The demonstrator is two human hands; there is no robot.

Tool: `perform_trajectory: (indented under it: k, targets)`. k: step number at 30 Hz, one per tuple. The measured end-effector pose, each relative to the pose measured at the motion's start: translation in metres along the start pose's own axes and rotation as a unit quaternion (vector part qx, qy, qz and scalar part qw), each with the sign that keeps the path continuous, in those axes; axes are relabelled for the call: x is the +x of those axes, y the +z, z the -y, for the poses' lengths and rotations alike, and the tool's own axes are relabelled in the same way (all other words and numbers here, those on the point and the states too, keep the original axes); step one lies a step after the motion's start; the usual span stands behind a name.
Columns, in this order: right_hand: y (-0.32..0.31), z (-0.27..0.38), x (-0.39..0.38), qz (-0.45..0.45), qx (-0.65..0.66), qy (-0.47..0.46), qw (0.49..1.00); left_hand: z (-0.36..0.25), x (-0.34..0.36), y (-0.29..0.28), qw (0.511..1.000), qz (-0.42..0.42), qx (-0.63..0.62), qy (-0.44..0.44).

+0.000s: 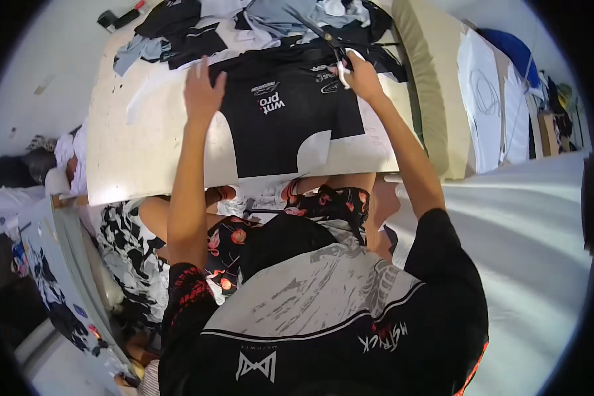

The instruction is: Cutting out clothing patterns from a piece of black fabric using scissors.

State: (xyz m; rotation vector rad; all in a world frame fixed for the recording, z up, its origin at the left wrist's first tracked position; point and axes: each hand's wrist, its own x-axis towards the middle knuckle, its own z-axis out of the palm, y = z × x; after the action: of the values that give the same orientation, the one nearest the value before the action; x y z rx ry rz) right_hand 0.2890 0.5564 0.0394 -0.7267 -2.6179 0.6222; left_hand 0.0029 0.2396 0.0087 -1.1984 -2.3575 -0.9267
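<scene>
Right hand (362, 76) is up at the far edge of the black fabric piece (290, 115), fingers curled closed through the white handles of one pair of scissors (333, 45). The dark blades point away toward the heap of cloth scraps (244, 23) at the far end of the board; how wide the blades stand is too small to tell.

Left hand (201, 92) holds nothing. It lies flat and wide open, fingers spread, palm pressing down right on the left edge of the black fabric, half on the cloth and half on the pale paper pattern (158, 109) beside it.

That black fabric sits in the middle of the cream cutting board (119, 165), between the two hands, with white print on it and a curved notch cut from its near right corner.

The count: two hands, both the person's own; one pair of scissors; one black piece under work; one board. The scrap heap mixes black, grey and white pieces, too tangled to number. One small dark tool with a red tip (120, 18) lies off the board's far left corner, well apart from both hands. A folded olive cloth (422, 72) runs along the board's right side.
</scene>
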Motion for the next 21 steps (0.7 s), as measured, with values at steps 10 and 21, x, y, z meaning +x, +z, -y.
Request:
perform_trajectory:
  k: [10,21]
  targets:
    - [-0.012,0.072,-0.174,0.072,0.153,0.123,0.978,-0.040,-0.081,0.002,0.960,0.255,0.067,0.096]
    - [-0.016,0.058,-0.199,-0.003,0.133,0.208,0.969,-0.008,-0.052,-0.002,0.980,0.201,0.002,-0.014]
